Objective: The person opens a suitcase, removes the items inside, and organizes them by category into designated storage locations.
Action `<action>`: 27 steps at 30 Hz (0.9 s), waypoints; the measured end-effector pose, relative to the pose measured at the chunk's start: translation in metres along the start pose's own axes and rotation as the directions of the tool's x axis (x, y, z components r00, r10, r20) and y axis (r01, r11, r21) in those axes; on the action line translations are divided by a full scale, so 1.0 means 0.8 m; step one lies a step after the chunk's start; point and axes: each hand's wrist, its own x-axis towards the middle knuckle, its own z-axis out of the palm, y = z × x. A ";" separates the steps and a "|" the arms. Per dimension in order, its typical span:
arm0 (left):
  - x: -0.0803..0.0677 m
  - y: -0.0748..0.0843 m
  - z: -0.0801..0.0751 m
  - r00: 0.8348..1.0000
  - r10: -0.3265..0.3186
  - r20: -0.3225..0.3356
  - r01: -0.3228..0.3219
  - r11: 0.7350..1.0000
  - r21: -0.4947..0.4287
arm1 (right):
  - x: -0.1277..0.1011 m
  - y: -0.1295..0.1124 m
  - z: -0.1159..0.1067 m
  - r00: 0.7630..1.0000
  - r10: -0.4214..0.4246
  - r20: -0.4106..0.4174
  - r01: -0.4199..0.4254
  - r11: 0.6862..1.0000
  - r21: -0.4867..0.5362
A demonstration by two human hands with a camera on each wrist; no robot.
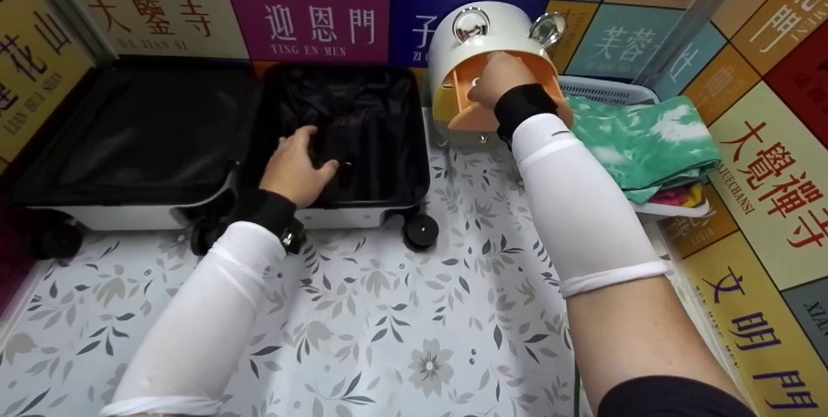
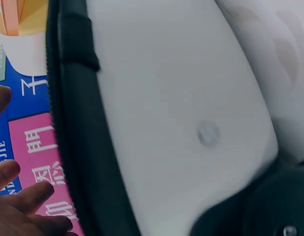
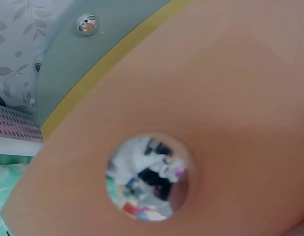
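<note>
My left hand (image 1: 297, 168) is over the right half of an open suitcase (image 1: 356, 215) with a black lining and white shell. Its thumb and fingers are spread, with nothing visible between them; fingers (image 2: 31, 196) also show at the left wrist view's lower left. My right hand (image 1: 501, 81) reaches into the orange opening of a rounded white storage box (image 1: 446, 42). Its fingertips are mostly hidden inside, near a small white spot, so a hold is unclear. In the right wrist view, an orange panel (image 3: 142, 98) with a shiny round knob (image 3: 149, 177) fills most of the frame.
Two chrome domes (image 1: 471, 24) top the storage box. Right of it, a folded green-and-white cloth (image 1: 647, 142) lies in a pale basket (image 1: 605, 90). The suitcase's other half (image 1: 136, 132) is at left, with black wheels (image 1: 420, 231) in front. Printed panels line the walls behind.
</note>
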 end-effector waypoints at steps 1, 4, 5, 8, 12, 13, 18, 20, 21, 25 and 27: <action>0.001 -0.001 0.000 1.000 0.001 0.002 -0.001 1.000 0.014 | -0.001 0.000 -0.002 1.000 0.004 0.014 -0.004 1.000 -0.009; 0.002 -0.003 0.001 1.000 0.003 0.008 -0.003 0.998 0.058 | -0.003 0.002 -0.004 0.999 0.012 0.039 -0.011 1.000 -0.028; 0.002 -0.004 0.001 1.000 0.002 0.010 -0.002 0.997 0.075 | -0.003 0.002 -0.005 0.999 0.012 0.043 -0.011 0.999 -0.030; 0.002 -0.004 0.003 1.000 0.001 0.022 -0.004 0.992 0.125 | -0.004 0.003 -0.005 0.999 0.018 0.045 -0.016 0.999 -0.032; 0.001 -0.003 0.006 0.999 0.002 0.043 -0.010 0.983 0.185 | -0.004 0.003 -0.002 0.999 0.036 0.022 -0.035 0.999 -0.021; 0.000 -0.002 0.006 0.999 0.002 0.048 -0.011 0.981 0.195 | -0.005 0.003 0.000 0.999 0.036 -0.001 -0.036 0.999 -0.015; 0.000 -0.004 0.005 0.998 -0.009 0.068 -0.006 0.976 0.218 | -0.015 0.003 0.016 0.976 0.000 -0.216 0.016 0.997 0.075; 0.001 -0.005 0.004 0.997 -0.015 0.072 -0.001 0.975 0.221 | -0.024 0.006 0.025 0.948 -0.044 -0.315 0.084 0.990 0.114; 0.001 -0.006 0.002 0.997 -0.018 0.075 0.001 0.975 0.221 | -0.031 0.007 0.031 0.926 -0.077 -0.369 0.130 0.984 0.122; 0.001 -0.012 -0.002 0.997 -0.031 0.070 0.015 0.977 0.215 | -0.060 0.018 0.058 0.817 -0.214 -0.535 0.309 0.946 0.094; 0.001 -0.015 -0.003 0.997 -0.036 0.068 0.021 0.977 0.214 | -0.072 0.028 0.075 0.767 -0.250 -0.591 0.360 0.930 0.074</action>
